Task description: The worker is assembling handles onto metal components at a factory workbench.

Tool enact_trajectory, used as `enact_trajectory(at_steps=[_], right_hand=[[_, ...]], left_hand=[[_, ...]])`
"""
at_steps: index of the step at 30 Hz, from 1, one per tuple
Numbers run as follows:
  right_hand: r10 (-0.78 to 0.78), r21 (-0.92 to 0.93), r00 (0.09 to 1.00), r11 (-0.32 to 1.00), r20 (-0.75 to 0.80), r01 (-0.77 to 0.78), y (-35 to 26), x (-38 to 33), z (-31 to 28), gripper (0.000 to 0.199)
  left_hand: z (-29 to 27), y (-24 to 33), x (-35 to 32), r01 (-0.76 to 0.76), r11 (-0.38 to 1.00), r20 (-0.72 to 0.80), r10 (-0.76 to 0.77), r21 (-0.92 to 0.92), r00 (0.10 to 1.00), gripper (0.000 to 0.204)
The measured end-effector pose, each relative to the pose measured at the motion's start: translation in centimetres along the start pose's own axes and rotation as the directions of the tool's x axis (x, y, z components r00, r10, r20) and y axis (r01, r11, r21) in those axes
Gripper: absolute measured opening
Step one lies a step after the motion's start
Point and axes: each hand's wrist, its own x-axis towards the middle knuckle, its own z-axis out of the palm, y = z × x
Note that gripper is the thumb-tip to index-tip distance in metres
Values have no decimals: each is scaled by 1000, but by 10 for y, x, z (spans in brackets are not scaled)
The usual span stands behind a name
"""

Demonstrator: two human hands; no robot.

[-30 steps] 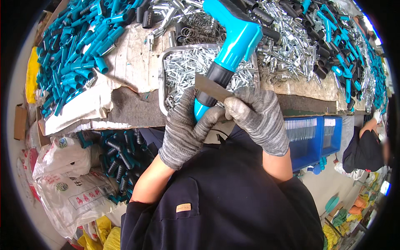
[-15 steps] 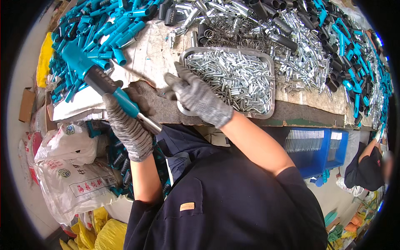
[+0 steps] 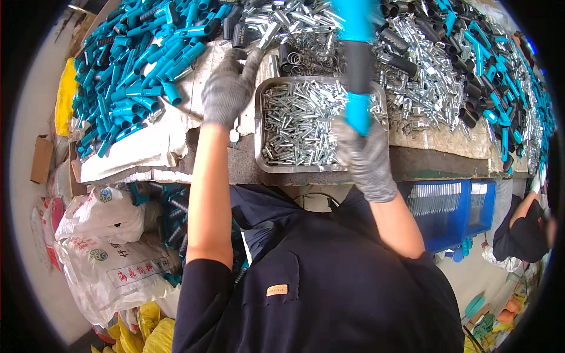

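Observation:
My right hand [image 3: 369,162], in a grey knit glove, is closed around the lower end of a long teal and black tool handle [image 3: 356,62]. The handle stands upright over the right part of a metal tray [image 3: 300,169] and is smeared by motion. Small silvery pins [image 3: 303,123] fill that tray. My left hand [image 3: 226,94], gloved alike, reaches over the pale cloth left of the tray. Its fingers are stretched forward and apart, just short of a black sleeve [image 3: 240,35] and a metal rod part [image 3: 269,35]; nothing shows in them.
Teal tube parts [image 3: 147,65] are heaped at the left; springs, metal pieces [image 3: 412,88] and black sleeves cover the right. Below the bench edge are white sacks [image 3: 103,217] and a blue bin [image 3: 438,215]. Another person [image 3: 521,229] works at the far right.
The tool handle has passed from my left hand to my right and swung from the left over to the tray's right side. My left hand has moved forward onto the cloth.

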Motion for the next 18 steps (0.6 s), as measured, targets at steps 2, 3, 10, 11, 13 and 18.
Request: enact_trajectory(at_steps=[2,3,10,11,13,18], right_hand=[[-96,318,994,942,-61,110,16,-12,-27,26],[-89,353,994,929,-62,105,11,-18,-44,30],[-96,391,995,916,-14,94,19,-51,-92,42],[-187,283,981,940,-44,192,19,-52,-88,45],[-350,-53,936,936,-38,348,20,-48,-85,47],[-280,34,960,960,18,279,22,-49,-73,42]], left_hand=[[21,-32,42,78,890,24,-100,450,995,54],[28,-38,48,77,891,22,-97,447,995,54],[28,-7,1,-125,971,-49,137,202,989,33],[31,-10,-21,-318,945,-111,309,-72,944,34],[32,15,-84,-250,791,45,330,-558,943,38],[22,45,-133,-356,760,249,552,-544,796,27]])
